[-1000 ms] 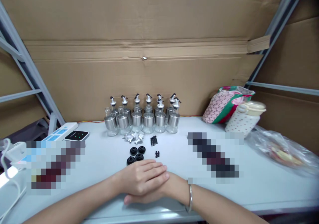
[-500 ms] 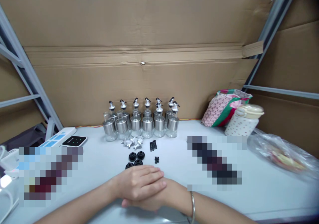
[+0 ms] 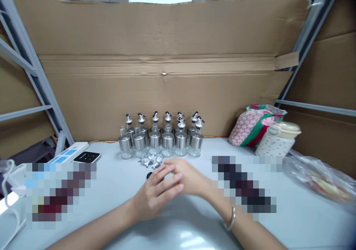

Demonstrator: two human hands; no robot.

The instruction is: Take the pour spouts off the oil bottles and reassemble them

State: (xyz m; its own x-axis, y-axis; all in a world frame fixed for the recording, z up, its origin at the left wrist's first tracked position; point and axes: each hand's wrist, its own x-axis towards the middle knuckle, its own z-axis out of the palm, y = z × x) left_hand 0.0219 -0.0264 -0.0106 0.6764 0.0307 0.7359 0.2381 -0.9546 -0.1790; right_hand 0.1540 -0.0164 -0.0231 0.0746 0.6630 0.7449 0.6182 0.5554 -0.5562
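Note:
My left hand (image 3: 157,194) is above the table with its fingers apart, their tips at the back of my right hand (image 3: 187,176). The right hand reaches farther forward, and its fingers are mostly hidden behind the left. Just past the hands lie silver pourer parts (image 3: 151,160) in a small pile. A black round cap (image 3: 149,175) shows at the left fingers; the other small black parts are covered by the hands. Behind stand two rows of glass bottles with steel sleeves (image 3: 168,142), several of them topped with pourers.
A power strip (image 3: 68,153) and black device (image 3: 86,157) lie at left. At right are a patterned bag (image 3: 246,126), a dotted jar (image 3: 275,142) and a clear plastic bag (image 3: 319,174). Cardboard (image 3: 167,31) rises behind. Two areas are pixelated.
Both hands have moved forward over the small black parts. My left hand has slid off the top of my right hand, and its fingers have spread. The view has shifted slightly.

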